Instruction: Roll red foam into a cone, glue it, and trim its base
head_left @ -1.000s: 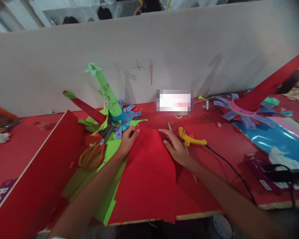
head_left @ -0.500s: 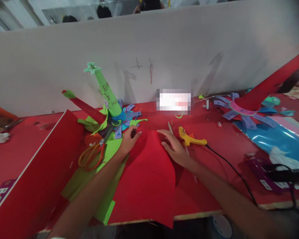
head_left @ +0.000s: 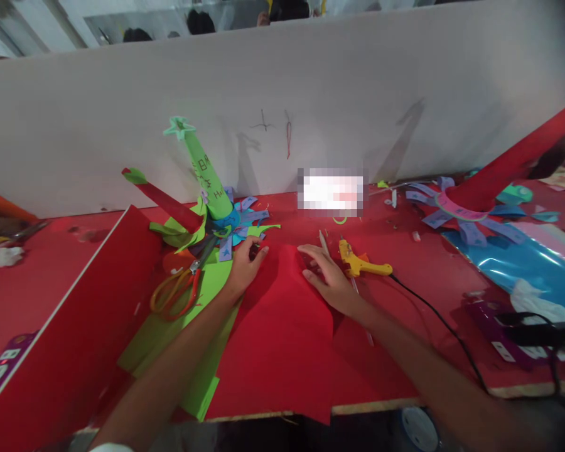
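A red craft sheet (head_left: 277,339) lies in front of me, narrow at the far end and wider near me, its lower corner hanging past the table edge. My left hand (head_left: 245,267) is curled at the sheet's far left edge, thumb along it. At the far right edge, my right hand (head_left: 329,276) has bent fingers and thumb against the sheet. The fingertips' grip is partly hidden. Beside my left forearm are light green sheets (head_left: 207,285) and orange-handled scissors (head_left: 179,292). A yellow glue gun (head_left: 362,263) lies right of my right hand, near a pencil-like stick (head_left: 322,242).
Green (head_left: 209,182) and red (head_left: 169,204) paper cones stand at the back left, another red cone (head_left: 508,166) at the right. A red divider (head_left: 75,314) borders the left side. The glue gun's black cord (head_left: 433,311) crosses the table near a purple tissue pack (head_left: 494,326).
The view has shifted slightly. Both hands stay at the sheet's far edges with almost the same pose.
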The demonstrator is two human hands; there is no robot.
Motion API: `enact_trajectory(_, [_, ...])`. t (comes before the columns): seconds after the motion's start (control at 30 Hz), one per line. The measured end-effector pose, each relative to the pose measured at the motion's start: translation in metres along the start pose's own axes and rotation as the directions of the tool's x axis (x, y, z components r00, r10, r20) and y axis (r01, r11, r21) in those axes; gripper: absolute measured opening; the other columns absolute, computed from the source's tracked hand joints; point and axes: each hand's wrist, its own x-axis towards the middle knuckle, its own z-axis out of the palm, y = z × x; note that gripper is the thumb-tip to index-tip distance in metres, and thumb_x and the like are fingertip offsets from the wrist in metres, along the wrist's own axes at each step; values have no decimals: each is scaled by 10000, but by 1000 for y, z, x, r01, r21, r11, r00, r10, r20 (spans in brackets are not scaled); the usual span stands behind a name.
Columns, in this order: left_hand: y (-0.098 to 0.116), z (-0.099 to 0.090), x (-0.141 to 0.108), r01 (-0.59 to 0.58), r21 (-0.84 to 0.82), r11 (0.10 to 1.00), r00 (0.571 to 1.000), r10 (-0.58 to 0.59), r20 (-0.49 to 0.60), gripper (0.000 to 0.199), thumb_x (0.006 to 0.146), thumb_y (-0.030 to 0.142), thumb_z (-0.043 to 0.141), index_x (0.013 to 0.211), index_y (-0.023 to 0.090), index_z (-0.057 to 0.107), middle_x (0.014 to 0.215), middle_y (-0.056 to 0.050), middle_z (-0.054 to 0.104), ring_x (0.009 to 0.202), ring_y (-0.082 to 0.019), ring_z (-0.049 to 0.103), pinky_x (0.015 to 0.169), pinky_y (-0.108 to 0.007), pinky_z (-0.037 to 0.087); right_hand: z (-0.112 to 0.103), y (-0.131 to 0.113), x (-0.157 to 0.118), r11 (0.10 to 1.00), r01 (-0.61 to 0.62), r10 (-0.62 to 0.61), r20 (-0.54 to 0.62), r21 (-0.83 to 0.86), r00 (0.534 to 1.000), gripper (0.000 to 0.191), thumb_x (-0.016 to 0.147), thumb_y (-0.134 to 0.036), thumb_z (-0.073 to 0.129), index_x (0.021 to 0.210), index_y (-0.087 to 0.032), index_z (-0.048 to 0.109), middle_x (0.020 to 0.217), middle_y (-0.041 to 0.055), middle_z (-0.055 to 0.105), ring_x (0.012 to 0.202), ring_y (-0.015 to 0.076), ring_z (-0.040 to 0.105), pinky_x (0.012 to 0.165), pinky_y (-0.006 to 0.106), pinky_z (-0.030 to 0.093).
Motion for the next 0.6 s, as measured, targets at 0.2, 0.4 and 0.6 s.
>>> enact_trajectory(0.2, [6,-1,-1,25,-28,999,999,-24,29,261,918,443,669,860,209,568,756,24,534,692,-146,475,680,-280,372,1,3,0,1000,3,-3,-3,-18,1000,463,1044,-460,508,1479,-302,512,1521,126,523,1384,290,531,1071,478,524])
enact_trajectory(0.4, [7,-3,1,101,-154,983,994,-95,46,303,890,423,680,788,213,486,731,33,469,679,-137,433,667,-282,361,0,6,1,1000,-7,6,-10,-14,1000,464,1034,-448,517,1468,-284,530,1522,135,528,1349,293,563,1026,470,556])
enact_trajectory(0.6, [4,-2,2,143,-239,960,989,-145,8,330,830,399,712,747,216,451,690,46,419,638,-122,389,617,-271,335,0,6,0,1000,-27,27,-29,5,999,451,1014,-412,547,1445,-281,548,1508,134,540,1254,277,606,985,460,575])
